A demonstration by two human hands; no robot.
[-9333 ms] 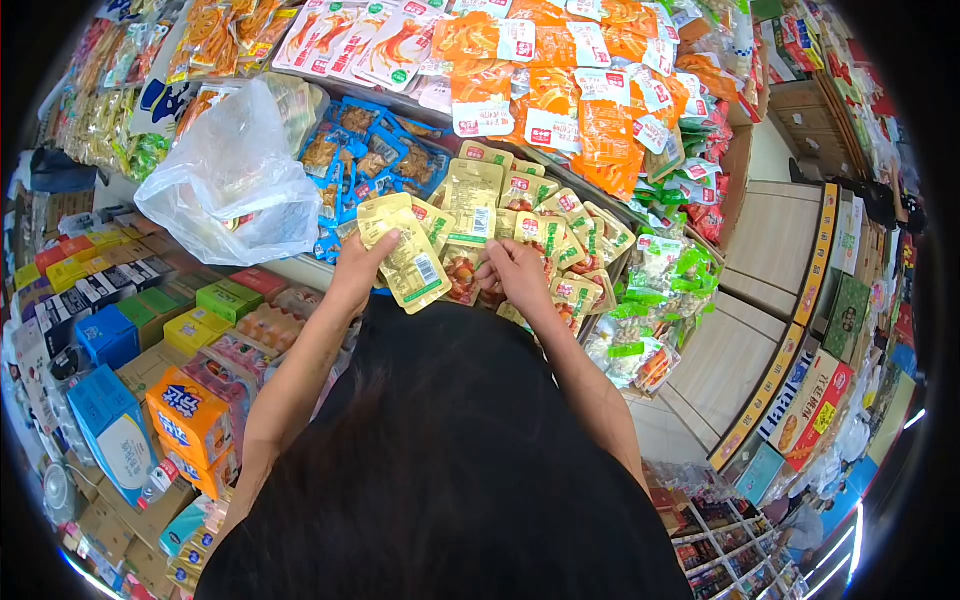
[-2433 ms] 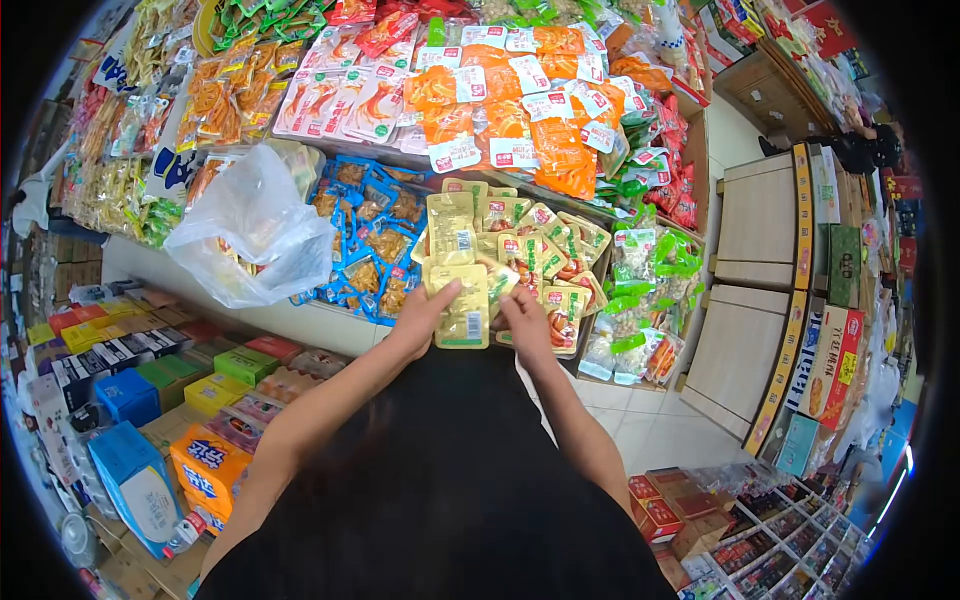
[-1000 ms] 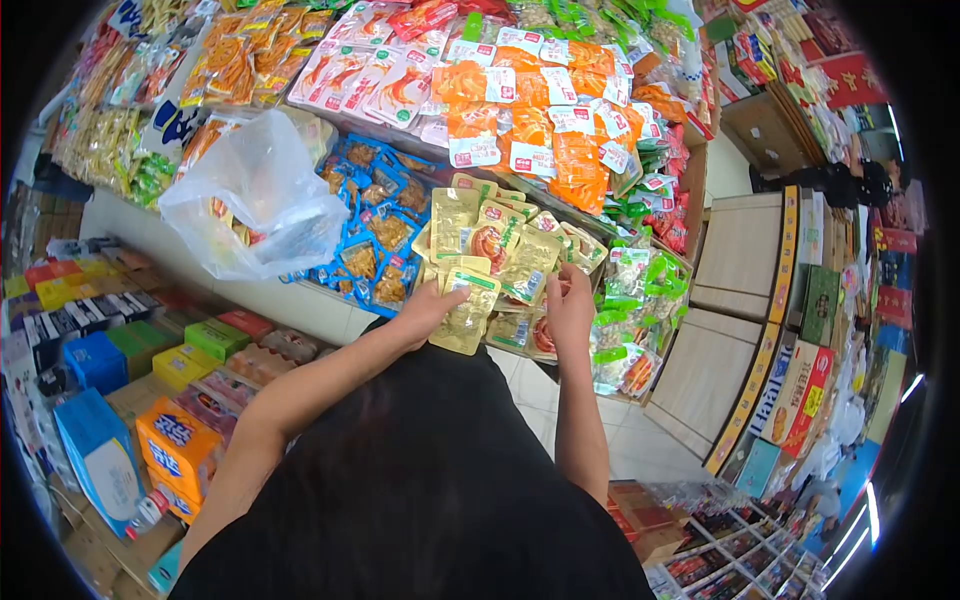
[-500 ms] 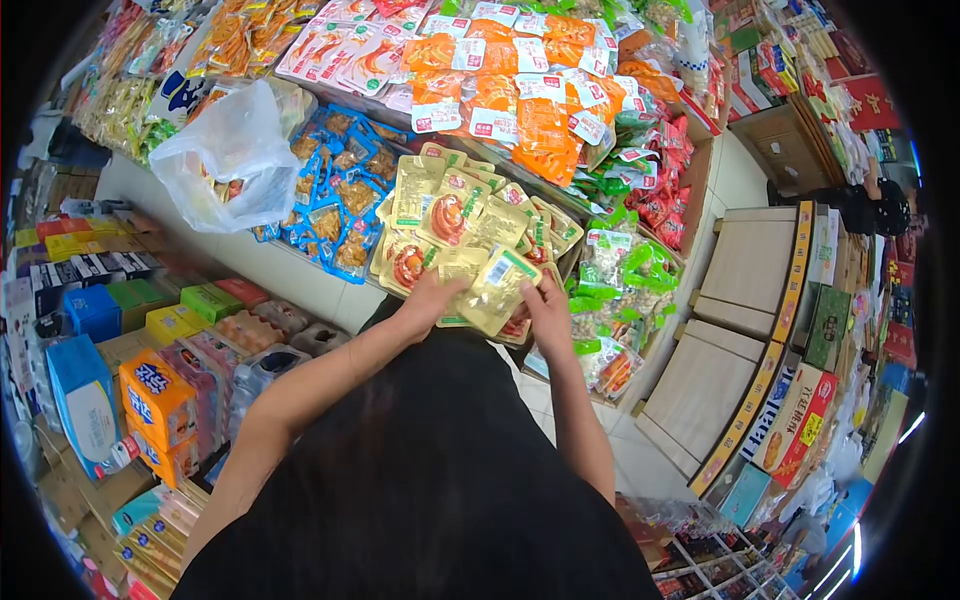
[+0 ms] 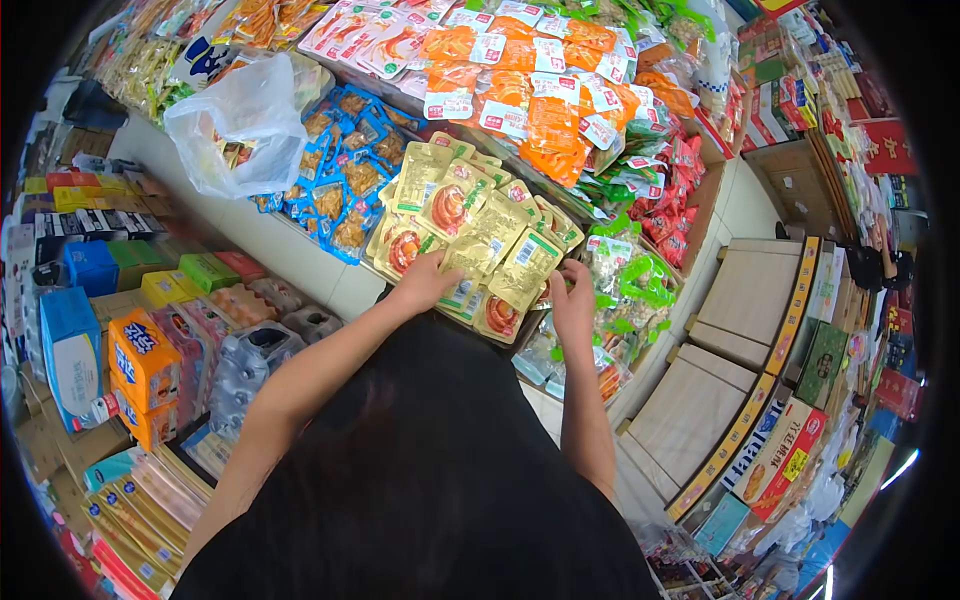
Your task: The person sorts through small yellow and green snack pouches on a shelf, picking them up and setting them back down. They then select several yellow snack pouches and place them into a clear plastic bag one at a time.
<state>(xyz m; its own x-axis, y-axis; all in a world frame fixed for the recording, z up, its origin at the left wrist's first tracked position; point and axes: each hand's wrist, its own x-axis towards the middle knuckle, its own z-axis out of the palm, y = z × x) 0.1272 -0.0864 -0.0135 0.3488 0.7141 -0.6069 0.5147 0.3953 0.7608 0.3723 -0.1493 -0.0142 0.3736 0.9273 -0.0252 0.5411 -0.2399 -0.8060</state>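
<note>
Handles gold packs [image 5: 526,266], apparently mid-tidying, heaped between blue packs [image 5: 360,178] and green bags [image 5: 634,268]. Touches near edge with left hand [image 5: 426,284], can't tell if grasping; has right hand [image 5: 573,302] just beside, with parted, empty fingers. Probably calls next for light fingertip contact.

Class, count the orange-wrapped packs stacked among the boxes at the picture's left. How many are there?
2: the upper pack sits on top, and the lower pack is directly beneath it. More could be hidden behind them.

piled sachets [image 5: 485,240] lie right of the plastic bag [image 5: 240,130].
</note>
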